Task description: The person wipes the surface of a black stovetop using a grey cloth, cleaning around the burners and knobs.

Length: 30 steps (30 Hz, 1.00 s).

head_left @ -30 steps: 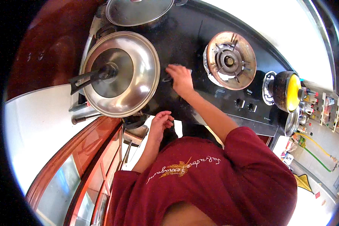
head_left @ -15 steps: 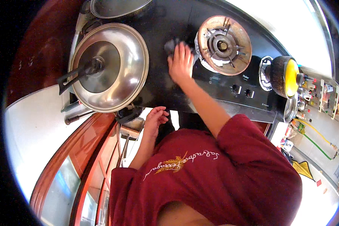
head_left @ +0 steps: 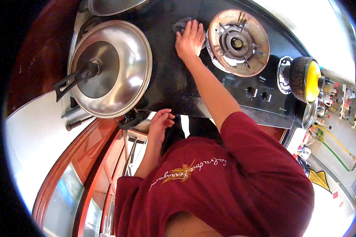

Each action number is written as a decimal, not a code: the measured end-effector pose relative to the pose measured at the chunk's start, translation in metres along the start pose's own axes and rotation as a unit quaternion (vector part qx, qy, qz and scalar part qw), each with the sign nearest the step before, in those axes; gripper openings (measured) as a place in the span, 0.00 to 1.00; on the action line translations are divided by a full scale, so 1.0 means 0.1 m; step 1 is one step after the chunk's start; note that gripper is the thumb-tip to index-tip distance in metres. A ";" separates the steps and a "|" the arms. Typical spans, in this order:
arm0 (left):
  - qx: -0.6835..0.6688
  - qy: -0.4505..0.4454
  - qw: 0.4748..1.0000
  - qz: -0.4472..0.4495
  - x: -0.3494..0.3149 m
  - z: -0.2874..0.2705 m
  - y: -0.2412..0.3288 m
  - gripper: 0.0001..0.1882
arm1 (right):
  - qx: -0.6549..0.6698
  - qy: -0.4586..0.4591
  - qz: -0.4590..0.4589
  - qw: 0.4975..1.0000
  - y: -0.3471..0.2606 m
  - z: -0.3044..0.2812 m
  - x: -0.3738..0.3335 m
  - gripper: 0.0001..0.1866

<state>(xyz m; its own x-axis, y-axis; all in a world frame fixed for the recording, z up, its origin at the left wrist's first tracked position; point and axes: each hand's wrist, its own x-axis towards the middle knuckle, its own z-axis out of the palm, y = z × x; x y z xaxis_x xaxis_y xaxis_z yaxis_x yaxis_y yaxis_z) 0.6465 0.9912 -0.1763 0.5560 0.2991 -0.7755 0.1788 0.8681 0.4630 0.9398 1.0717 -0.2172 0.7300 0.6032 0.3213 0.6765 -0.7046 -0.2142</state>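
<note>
My right hand (head_left: 190, 41) lies palm down on a dark grey cloth (head_left: 180, 26), pressing it against the black glass cooktop (head_left: 166, 75). Part of the cloth sticks out past my fingers; the rest is hidden under them. Just right of that hand is a gas burner (head_left: 238, 43) with a round, rust-stained drip pan and metal pan supports. My left hand (head_left: 161, 121) hangs near the front edge of the cooktop, its fingers loosely bent and apart, with nothing in it. Left of both hands sits a large wok with a domed steel lid (head_left: 130, 67) and a black lid handle.
A dark pot with a yellow lid (head_left: 313, 81) stands at the right, beside two control knobs (head_left: 259, 94). Another round pan edge (head_left: 116, 8) shows at the far left. Below the wok are red-brown framed doors (head_left: 77, 158). Shelves with bottles (head_left: 346, 104) line the right.
My right hand has slid the cloth farther away from me along the cooktop, beside the burner. My left hand has hardly moved. The whole view has shifted slightly.
</note>
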 end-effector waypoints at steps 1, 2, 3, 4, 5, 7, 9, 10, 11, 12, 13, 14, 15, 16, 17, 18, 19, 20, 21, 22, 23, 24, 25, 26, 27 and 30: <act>-0.001 -0.012 1.000 -0.001 0.01 -0.01 -0.04 0.10 | -0.008 0.007 0.008 1.000 -0.01 0.02 0.08 0.34; 0.007 -0.021 1.000 -0.006 0.01 0.01 -0.07 0.10 | -0.004 0.003 -0.004 1.000 0.02 0.00 0.06 0.34; 0.014 -0.029 0.999 -0.010 0.00 0.04 -0.09 0.10 | 0.002 -0.002 -0.018 1.000 0.05 -0.02 0.01 0.34; 0.018 -0.037 0.999 -0.009 0.01 0.08 -0.09 0.10 | 0.007 -0.004 -0.038 0.999 0.06 -0.07 -0.02 0.34; 0.025 -0.042 0.999 -0.014 -0.01 0.10 -0.10 0.11 | 0.028 -0.020 -0.053 0.998 0.09 -0.17 -0.18 0.33; 0.027 -0.041 0.999 -0.011 -0.01 0.17 -0.10 0.11 | 0.066 -0.065 -0.075 0.993 0.05 -0.44 -0.64 0.34; 0.040 -0.045 0.998 -0.004 -0.02 0.27 -0.06 0.11 | 0.098 -0.110 -0.090 0.985 0.08 -0.67 -1.16 0.33; 0.036 -0.049 0.998 0.000 0.00 0.30 -0.04 0.11 | 0.139 -0.146 -0.102 0.974 0.11 -0.76 -1.37 0.33; 0.032 -0.050 0.998 0.003 -0.01 0.32 -0.02 0.11 | 0.161 -0.184 -0.123 0.962 0.13 -0.86 -1.45 0.31; 0.030 -0.052 0.998 0.002 0.00 0.32 -0.02 0.11 | 0.199 -0.167 -0.115 0.959 0.17 -0.86 -1.41 0.31; 0.030 -0.049 0.998 0.007 0.00 0.32 -0.01 0.11 | 0.238 -0.151 -0.108 0.953 0.19 -0.83 -1.33 0.30; 0.023 -0.040 0.999 0.009 0.00 0.31 0.00 0.11 | 0.277 -0.137 -0.102 0.945 0.20 -0.79 -1.24 0.30; 0.017 -0.029 0.999 0.011 0.00 0.26 0.00 0.11 | 0.291 -0.077 -0.112 0.947 0.16 -0.74 -1.04 0.30; 0.010 -0.016 1.000 0.010 -0.01 0.22 -0.02 0.11 | 0.288 -0.028 -0.118 0.950 0.16 -0.55 -0.80 0.30; -0.006 -0.005 1.000 0.017 -0.01 0.16 -0.04 0.11 | 0.260 0.015 -0.122 0.958 0.11 -0.45 -0.52 0.31; -0.021 0.004 1.000 0.018 0.01 0.10 -0.08 0.12 | 0.250 0.037 -0.102 0.962 0.04 -0.40 -0.21 0.32; -0.021 0.009 0.999 0.023 0.02 0.04 -0.11 0.12 | 0.210 0.054 -0.064 0.974 -0.02 -0.34 0.06 0.33; -0.033 0.012 0.999 0.025 0.02 0.00 -0.15 0.12 | 0.165 0.044 -0.030 0.985 -0.01 -0.22 0.28 0.32; -0.035 0.013 0.999 0.023 0.00 -0.03 -0.17 0.12 | 0.095 0.070 -0.023 0.993 0.09 0.00 0.50 0.32; -0.039 0.016 0.999 0.023 -0.01 -0.07 -0.19 0.13 | 0.034 0.008 0.000 0.999 0.09 0.08 0.61 0.31; -0.034 0.013 0.999 0.019 -0.04 -0.05 -0.16 0.13 | 0.011 -0.021 0.022 0.999 0.09 0.00 0.72 0.28; -0.044 0.016 0.999 0.019 -0.06 -0.08 -0.20 0.13 | -0.008 -0.053 0.037 0.998 0.03 -0.04 0.76 0.26; -0.050 0.017 0.998 0.019 -0.08 -0.12 -0.22 0.12 | 0.005 -0.075 0.000 0.997 0.03 -0.07 0.67 0.28; -0.055 0.015 0.998 0.018 -0.09 -0.16 -0.24 0.12 | 0.016 -0.095 -0.033 0.995 0.05 -0.13 0.55 0.29; -0.070 0.027 0.997 0.014 -0.10 -0.19 -0.30 0.11 | 0.033 -0.119 -0.073 0.990 0.01 -0.12 0.45 0.31; -0.053 0.010 0.999 0.003 -0.11 -0.17 -0.24 0.13 | -0.021 -0.071 -0.146 0.987 0.07 -0.06 -0.36 0.33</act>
<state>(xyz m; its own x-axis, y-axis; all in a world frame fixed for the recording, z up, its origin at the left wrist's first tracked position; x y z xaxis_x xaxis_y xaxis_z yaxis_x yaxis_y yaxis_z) 0.6222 0.9737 -0.1857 0.5406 0.3111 -0.7816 0.0884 0.9030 0.4205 0.9182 1.0428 -0.2253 0.5135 0.8267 0.2300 0.8572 -0.5065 -0.0931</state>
